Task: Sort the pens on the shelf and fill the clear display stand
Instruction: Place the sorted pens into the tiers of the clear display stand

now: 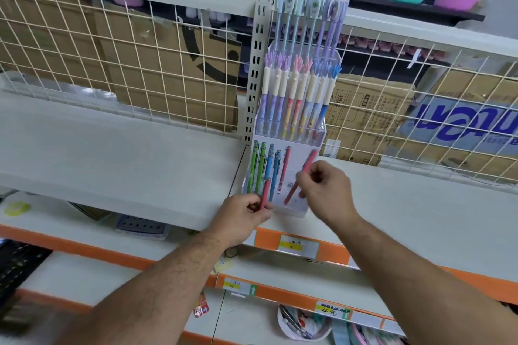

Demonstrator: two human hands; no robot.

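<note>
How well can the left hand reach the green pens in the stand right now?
Probably yes: the left hand sits just below the green pens, with nothing between them. But its grip holds a pink pen.

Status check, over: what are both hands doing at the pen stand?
Left hand grips a pink pen by the clear stand. Right hand pinches a second pink pen, tilted over front row. Green pens, blue pens slotted left. Nothing blocking.

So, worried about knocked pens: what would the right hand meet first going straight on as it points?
The right hand would probably meet the upright pink pen in the clear plastic display stand; depth unclear.
</note>
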